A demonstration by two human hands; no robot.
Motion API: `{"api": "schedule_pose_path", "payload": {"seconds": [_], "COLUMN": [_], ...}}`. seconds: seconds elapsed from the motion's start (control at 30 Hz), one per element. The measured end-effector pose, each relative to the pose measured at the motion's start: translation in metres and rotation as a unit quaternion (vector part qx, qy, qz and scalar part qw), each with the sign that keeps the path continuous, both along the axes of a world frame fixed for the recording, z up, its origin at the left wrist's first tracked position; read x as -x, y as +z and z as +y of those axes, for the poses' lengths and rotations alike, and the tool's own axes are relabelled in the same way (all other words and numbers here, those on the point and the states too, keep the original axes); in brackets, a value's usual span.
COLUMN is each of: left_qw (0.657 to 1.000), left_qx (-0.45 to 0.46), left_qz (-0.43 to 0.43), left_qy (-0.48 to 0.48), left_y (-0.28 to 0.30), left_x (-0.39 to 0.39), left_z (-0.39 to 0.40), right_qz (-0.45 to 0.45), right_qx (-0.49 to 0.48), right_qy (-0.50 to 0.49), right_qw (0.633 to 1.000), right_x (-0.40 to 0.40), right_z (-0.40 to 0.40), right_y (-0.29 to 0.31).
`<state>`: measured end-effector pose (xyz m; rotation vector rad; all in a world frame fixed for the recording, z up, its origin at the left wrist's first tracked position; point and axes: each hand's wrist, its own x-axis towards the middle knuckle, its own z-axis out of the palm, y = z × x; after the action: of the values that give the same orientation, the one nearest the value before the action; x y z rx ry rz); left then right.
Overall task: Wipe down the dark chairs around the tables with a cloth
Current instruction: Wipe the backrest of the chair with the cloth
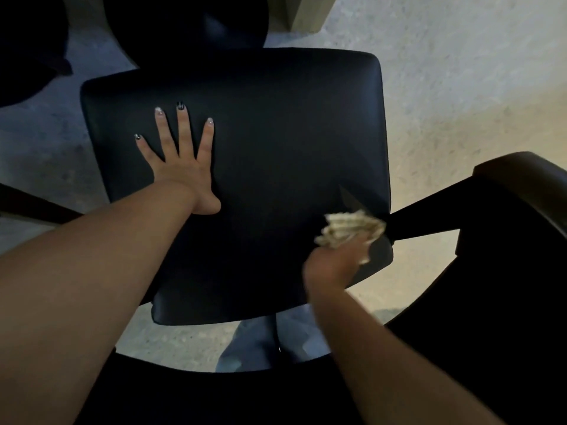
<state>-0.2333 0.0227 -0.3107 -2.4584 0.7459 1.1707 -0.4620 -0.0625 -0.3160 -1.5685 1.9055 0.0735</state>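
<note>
The dark chair seat (276, 154) fills the middle of the view, seen from above. The left hand (181, 167) lies flat on the seat's left half, palm down, fingers straight and spread, holding nothing. At the seat's right edge, the right hand (334, 265) is curled round a bunched pale cloth (352, 230) pressed to the cushion; hand and cloth are blurred, so the fingers cannot be told apart. An armrest (521, 182) stands right of the seat, cut off by the frame. Beyond the seat's far edge a second dark chair (190, 23) is mostly hidden in shadow.
</note>
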Motion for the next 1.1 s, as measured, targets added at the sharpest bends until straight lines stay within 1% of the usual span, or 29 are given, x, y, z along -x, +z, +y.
{"api": "schedule_pose_path", "payload": {"seconds": [0.03,0.07,0.1,0.13,0.2,0.3,0.4,0.43,0.5,0.53,0.57,0.6,0.63,0.67,0.7,0.73,0.77,0.8,0.87,0.9,0.93,0.97,1.0,1.03,1.07,1.1], "left_qw": [1.0,1.0,1.0,1.0,1.0,1.0,1.0,1.0,1.0,1.0,1.0,1.0,1.0,1.0,1.0,1.0,1.0,1.0,1.0,1.0,1.0,1.0,1.0,0.999,0.999,0.999], "left_qx": [0.0,0.0,0.001,0.004,0.007,0.007,0.012,0.012,0.007,0.005,0.005,0.006,0.007,0.007,0.007,0.007,0.006,0.006,0.006,0.01,0.014,0.019,0.023,0.027,0.028,0.028], "left_qz": [-0.001,-0.001,-0.002,-0.001,-0.002,-0.005,-0.009,-0.011,-0.012,-0.012,-0.011,-0.01,-0.01,-0.011,-0.01,-0.01,-0.01,-0.011,-0.012,-0.013,-0.016,-0.016,-0.017,-0.018,-0.019,-0.02], "left_qy": [-0.001,-0.003,-0.005,-0.005,-0.005,-0.012,-0.011,-0.01,-0.015,-0.015,-0.014,-0.012,-0.012,-0.013,-0.012,-0.011,-0.012,-0.013,-0.014,-0.013,-0.013,-0.014,-0.013,-0.011,-0.01,-0.011], "left_y": [0.0,0.0,0.0,0.0,-0.001,-0.002,-0.001,-0.001,-0.001,-0.002,-0.002,-0.001,0.0,0.0,0.001,0.0,-0.001,-0.002,-0.005,-0.006,-0.007,-0.008,-0.008,-0.009,-0.009,-0.01], "left_x": [0.0,0.0,0.0,0.0,0.0,0.001,0.001,0.001,0.001,0.001,0.001,0.0,0.0,0.0,0.0,-0.001,-0.001,-0.001,-0.001,-0.001,-0.001,-0.001,-0.001,-0.001,-0.001,0.0], "left_z": [0.001,0.001,0.001,0.001,0.001,0.001,0.0,0.0,0.001,0.001,0.001,0.0,0.0,0.0,0.0,0.0,0.0,0.001,0.002,0.003,0.004,0.004,0.004,0.005,0.005,0.005], "right_qz": [0.035,0.076,0.112,0.135,0.153,0.14,0.079,0.063,0.066,0.067,0.056,0.033,0.013,-0.018,-0.049,-0.065,-0.081,-0.089,-0.105,-0.105,-0.102,-0.098,-0.068,-0.04,-0.014,-0.01], "right_qx": [0.051,0.065,0.053,0.032,0.02,0.011,-0.02,-0.022,-0.021,-0.011,0.016,0.05,0.065,0.077,0.081,0.092,0.106,0.112,0.113,0.124,0.156,0.201,0.212,0.207,0.189,0.178], "right_qy": [0.047,0.075,0.086,0.093,0.112,0.14,0.224,0.261,0.333,0.373,0.436,0.537,0.664,0.788,0.873,0.918,0.939,0.949,0.962,0.962,0.953,0.938,0.925,0.912,0.886,0.835], "right_qw": [0.997,0.992,0.989,0.986,0.982,0.98,0.971,0.963,0.94,0.925,0.898,0.842,0.745,0.611,0.478,0.38,0.317,0.28,0.226,0.221,0.237,0.266,0.307,0.351,0.423,0.521], "right_x": [0.007,0.01,0.017,0.018,0.012,0.004,-0.006,-0.006,-0.002,0.0,0.002,0.004,0.006,0.01,0.016,0.019,0.02,0.019,0.004,-0.01,-0.027,-0.044,-0.061,-0.077,-0.092,-0.104], "right_z": [-0.031,-0.05,-0.075,-0.082,-0.066,-0.007,0.052,0.064,0.072,0.069,0.065,0.062,0.06,0.059,0.055,0.044,0.031,0.015,-0.023,-0.044,-0.066,-0.086,-0.107,-0.126,-0.144,-0.158], "right_y": [0.005,0.002,-0.007,-0.013,-0.023,-0.028,-0.026,-0.026,-0.026,-0.025,-0.025,-0.025,-0.024,-0.026,-0.032,-0.035,-0.039,-0.042,-0.046,-0.046,-0.044,-0.042,-0.041,-0.041,-0.039,-0.036]}}
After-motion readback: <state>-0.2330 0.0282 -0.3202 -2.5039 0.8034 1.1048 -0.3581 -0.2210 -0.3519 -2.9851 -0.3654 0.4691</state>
